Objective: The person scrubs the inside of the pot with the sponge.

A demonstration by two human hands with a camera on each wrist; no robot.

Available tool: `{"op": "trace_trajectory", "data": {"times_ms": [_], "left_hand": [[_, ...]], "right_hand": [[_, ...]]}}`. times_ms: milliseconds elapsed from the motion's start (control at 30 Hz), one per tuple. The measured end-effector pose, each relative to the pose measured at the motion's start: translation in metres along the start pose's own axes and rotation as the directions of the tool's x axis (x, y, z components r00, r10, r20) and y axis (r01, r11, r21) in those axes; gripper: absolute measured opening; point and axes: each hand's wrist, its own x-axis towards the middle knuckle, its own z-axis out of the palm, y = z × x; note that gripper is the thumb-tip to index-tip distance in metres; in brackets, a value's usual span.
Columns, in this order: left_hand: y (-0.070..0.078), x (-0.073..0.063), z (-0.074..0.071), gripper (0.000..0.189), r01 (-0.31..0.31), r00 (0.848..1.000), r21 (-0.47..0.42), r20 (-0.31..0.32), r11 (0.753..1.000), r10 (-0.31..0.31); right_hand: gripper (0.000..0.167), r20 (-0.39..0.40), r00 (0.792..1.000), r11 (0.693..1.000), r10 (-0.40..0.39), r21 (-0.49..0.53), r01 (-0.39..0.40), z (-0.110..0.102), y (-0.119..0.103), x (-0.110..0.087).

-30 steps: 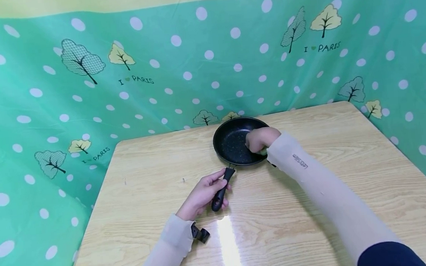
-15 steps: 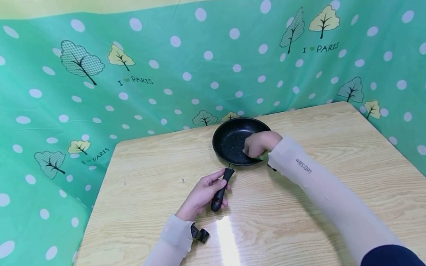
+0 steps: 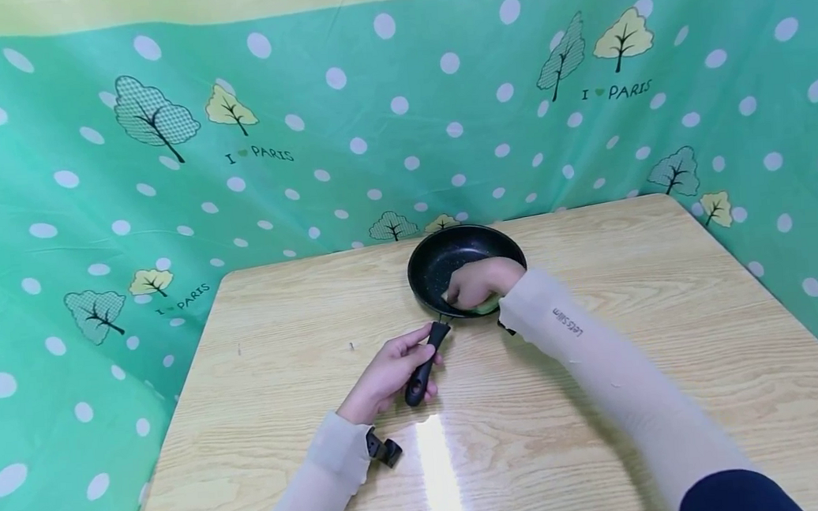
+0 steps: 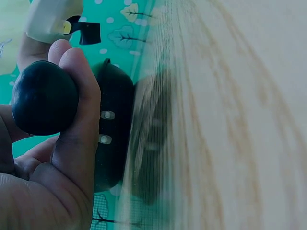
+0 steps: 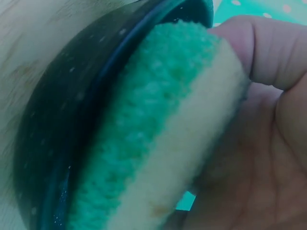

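Observation:
A black frying pan [image 3: 433, 268] with pale specks sits near the table's back edge, its handle [image 3: 420, 381] pointing towards me. My left hand [image 3: 387, 369] grips that handle, thumb on top; the left wrist view shows the handle's rounded end [image 4: 45, 98] between thumb and fingers. Inside the pan, at its near side, my right hand [image 3: 480, 280] holds a sponge [image 5: 158, 110] with a green layer and a cream layer. In the right wrist view the green face is turned to the pan's inner wall. From the head view, the hand covers most of the sponge.
The wooden table [image 3: 300, 326] carries a bright light reflection near its front. A green dotted cloth [image 3: 346, 173] with printed trees hangs close behind the pan and along the sides. A black wrist camera [image 3: 385, 449] juts out below the left wrist.
My right hand has moved left across the pan with the sponge, towards the handle side. The left hand and the pan have stayed in place.

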Motion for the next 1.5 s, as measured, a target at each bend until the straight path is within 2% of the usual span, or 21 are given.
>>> {"op": "trace_trajectory", "data": {"times_ms": [167,433,600,900,1067,1167,1300,1500], "left_hand": [[0.0,0.0,0.0,0.059,0.0,1.0,0.0,-0.002,1.0,0.0],[0.0,0.0,-0.001,0.058,0.004,1.0,0.013,-0.01,1.0,-0.004],[0.0,0.0,0.0,0.058,0.007,1.0,0.018,-0.012,1.0,-0.007],[-0.001,0.0,0.001,0.059,0.001,1.0,0.004,-0.011,1.0,-0.001],[-0.001,0.0,0.001,0.058,-0.003,1.0,0.006,-0.013,1.0,0.003],[-0.001,-0.001,0.001,0.058,-0.007,1.0,0.001,-0.008,1.0,0.007],[-0.001,0.0,0.001,0.058,-0.013,1.0,-0.006,-0.005,1.0,0.013],[0.0,0.0,0.0,0.059,-0.005,1.0,0.003,-0.01,1.0,0.005]], "right_hand": [[0.05,-0.018,1.0,1.0,-0.012,0.008,0.012,0.0,-0.006,0.008],[0.047,-0.042,0.997,0.995,0.061,0.085,-0.058,0.0,-0.006,0.015],[0.049,-0.083,0.993,0.99,0.089,0.118,-0.079,0.001,0.002,0.018],[0.066,-0.178,0.975,0.987,0.13,0.115,-0.11,0.002,0.018,0.019],[0.067,-0.186,0.968,0.983,0.168,0.112,-0.149,0.0,0.027,0.018],[0.068,-0.164,0.966,0.975,0.202,0.126,-0.182,-0.005,0.03,0.016],[0.059,-0.13,0.963,0.967,0.234,0.137,-0.217,-0.011,0.032,0.013],[0.028,-0.098,0.955,0.957,0.279,0.113,-0.268,-0.013,0.03,0.01]]}}
